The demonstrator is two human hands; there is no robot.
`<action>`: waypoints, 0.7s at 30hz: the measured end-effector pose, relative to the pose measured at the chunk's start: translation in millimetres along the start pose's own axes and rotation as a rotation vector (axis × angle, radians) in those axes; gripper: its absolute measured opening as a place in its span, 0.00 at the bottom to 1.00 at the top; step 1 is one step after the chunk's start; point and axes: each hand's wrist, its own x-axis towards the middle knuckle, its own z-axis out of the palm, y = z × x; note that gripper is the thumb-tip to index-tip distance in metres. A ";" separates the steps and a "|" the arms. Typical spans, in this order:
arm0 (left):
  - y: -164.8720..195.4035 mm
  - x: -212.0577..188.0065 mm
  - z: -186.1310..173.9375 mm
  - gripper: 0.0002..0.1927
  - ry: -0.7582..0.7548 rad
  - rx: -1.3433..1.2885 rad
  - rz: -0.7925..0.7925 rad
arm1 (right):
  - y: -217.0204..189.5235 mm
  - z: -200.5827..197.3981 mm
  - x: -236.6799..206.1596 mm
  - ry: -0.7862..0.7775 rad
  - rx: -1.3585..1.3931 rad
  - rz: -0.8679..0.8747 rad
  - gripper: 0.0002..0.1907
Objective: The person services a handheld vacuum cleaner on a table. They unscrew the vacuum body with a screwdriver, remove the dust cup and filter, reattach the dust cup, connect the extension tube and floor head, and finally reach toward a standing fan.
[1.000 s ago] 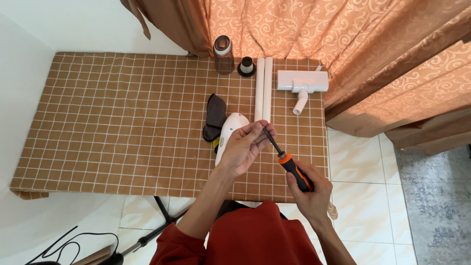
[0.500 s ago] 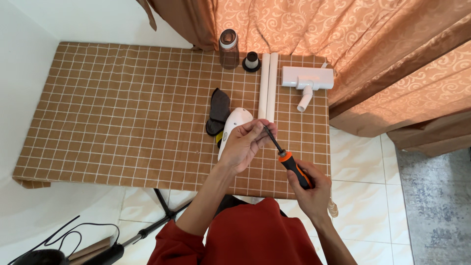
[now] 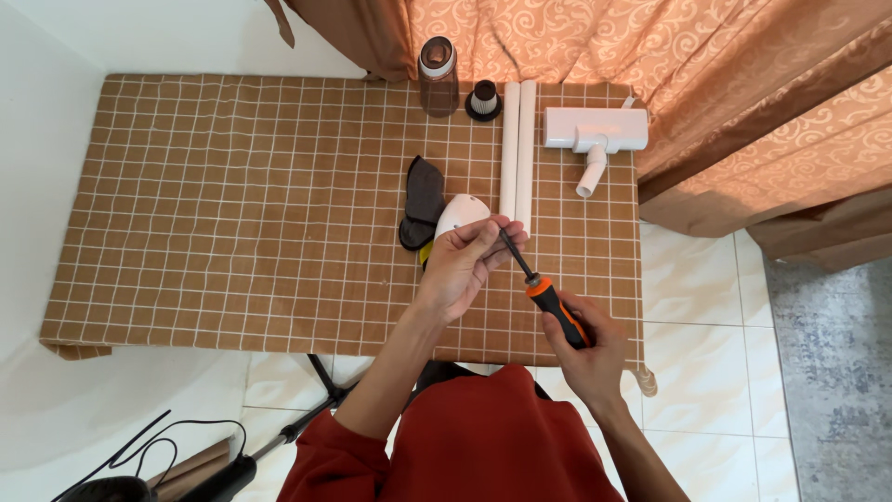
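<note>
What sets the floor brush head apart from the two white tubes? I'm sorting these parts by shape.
The floor brush head is a wide, flat block lying crosswise near the table's far right corner, with a short neck angled toward the person; the two white tubes are long, thin and straight, lying side by side and running lengthwise. The brush head lies clear of the hands, while the tubes' near ends reach the left hand. Both are white and rest on the checked tablecloth.

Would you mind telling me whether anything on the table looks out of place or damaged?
Nothing looks damaged or spilled. The vacuum cleaner lies in separate parts: two white tubes side by side, floor head, dust cup upright.
</note>
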 end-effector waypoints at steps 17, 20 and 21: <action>9.7 -2.6 -10.8 0.16 -0.050 0.072 -0.038 | -3.7 12.7 8.4 -0.026 0.027 0.009 0.16; 1.9 -3.1 -27.4 0.16 -0.010 0.095 -0.024 | 1.4 11.4 7.2 -0.033 0.055 0.081 0.16; -1.7 -0.4 -37.4 0.15 0.025 0.088 -0.010 | 3.0 10.3 7.1 -0.037 0.066 0.109 0.16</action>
